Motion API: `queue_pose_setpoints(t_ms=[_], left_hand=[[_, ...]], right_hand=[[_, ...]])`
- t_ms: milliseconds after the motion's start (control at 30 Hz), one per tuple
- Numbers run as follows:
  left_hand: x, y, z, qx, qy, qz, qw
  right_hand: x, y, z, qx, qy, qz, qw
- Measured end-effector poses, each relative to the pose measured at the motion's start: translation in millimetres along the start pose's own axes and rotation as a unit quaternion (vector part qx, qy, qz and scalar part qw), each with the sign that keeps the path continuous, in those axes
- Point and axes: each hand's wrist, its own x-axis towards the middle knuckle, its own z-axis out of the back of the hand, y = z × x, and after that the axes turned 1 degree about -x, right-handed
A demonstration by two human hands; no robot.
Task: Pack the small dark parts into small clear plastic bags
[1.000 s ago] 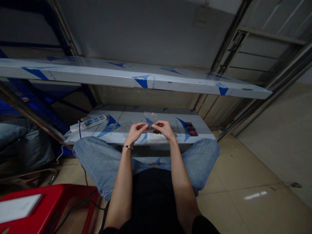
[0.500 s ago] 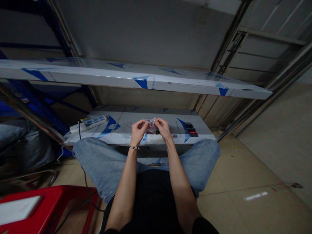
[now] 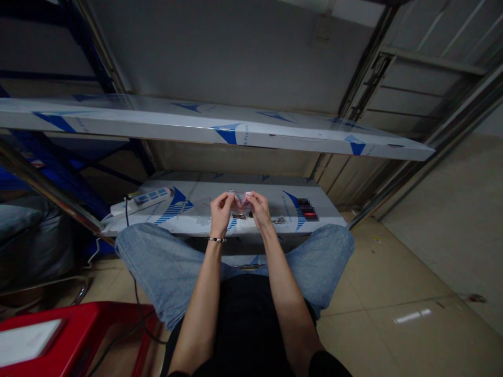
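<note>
My left hand (image 3: pixel 220 210) and my right hand (image 3: pixel 257 209) are raised close together above the lower shelf (image 3: pixel 196 220), both pinching a small clear plastic bag (image 3: pixel 239 200) between thumb and fingers. A few small dark parts (image 3: pixel 239 216) lie on the shelf just under the hands, and another small metal part (image 3: pixel 278 221) lies to their right. A bracelet circles my left wrist. My knees in light jeans frame the shelf's front edge.
A white power strip (image 3: pixel 145 199) with a black cable lies at the shelf's left end. An upper shelf (image 3: pixel 220 128) wrapped in blue-printed film juts out overhead. A red stool (image 3: pixel 70 335) stands at lower left, with tiled floor on the right.
Both hands have lifted slightly off the shelf and drawn closer together, raising the clear bag between them; the small dark parts now show on the shelf below.
</note>
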Motion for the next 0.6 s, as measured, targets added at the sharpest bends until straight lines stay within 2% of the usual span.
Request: queue_pose_setpoints(t_ms=[167, 333, 433, 533, 600], left_hand=[[-1, -2, -4, 0.003, -0.022, -0.022, 1.000], [-2, 0, -5, 0.022, -0.066, -0.042, 0.997], [-2, 0, 2, 0.038, -0.067, -0.045, 0.996], [-3, -4, 11, 0.054, -0.066, -0.055, 0.995], [-3, -8, 16, 0.063, -0.075, -0.067, 0.993]], right_hand=[[1, 9, -8, 0.024, -0.003, -0.013, 1.000], [5, 11, -20, 0.066, -0.071, -0.018, 0.995], [8, 13, -22, 0.056, -0.017, -0.026, 0.998], [11, 19, -23, 0.003, 0.067, -0.040, 0.997], [12, 23, -26, -0.036, 0.094, -0.038, 0.994]])
